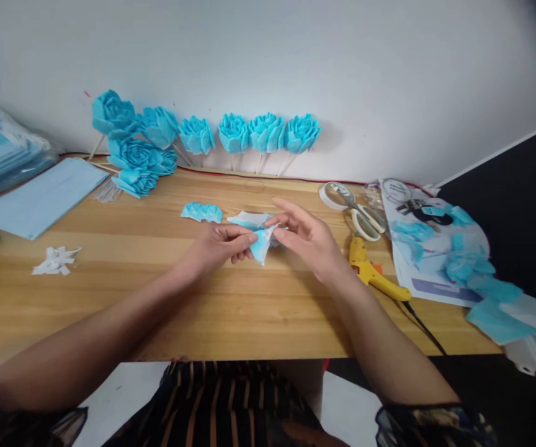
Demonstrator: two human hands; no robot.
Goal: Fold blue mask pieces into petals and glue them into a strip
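Over the middle of the wooden table (259, 310), my left hand (221, 243) pinches a small blue-and-white fabric piece (262, 243) between thumb and fingers. My right hand (308, 239) grips the piece's right edge with its thumb and a finger, while the index finger stands raised. Just behind the hands lies another pale blue and white piece (249, 219), partly hidden by them. Left of it a folded blue strip (201, 212) with pointed edges rests on the wood.
Several blue fabric flowers on sticks (234, 133) lean against the wall. To the right are a tape roll (328, 197), scissors (365, 223), a yellow glue gun (379, 279) and blue scraps on paper. Pale blue sheets (47, 192) and white clippings (56, 261) lie left.
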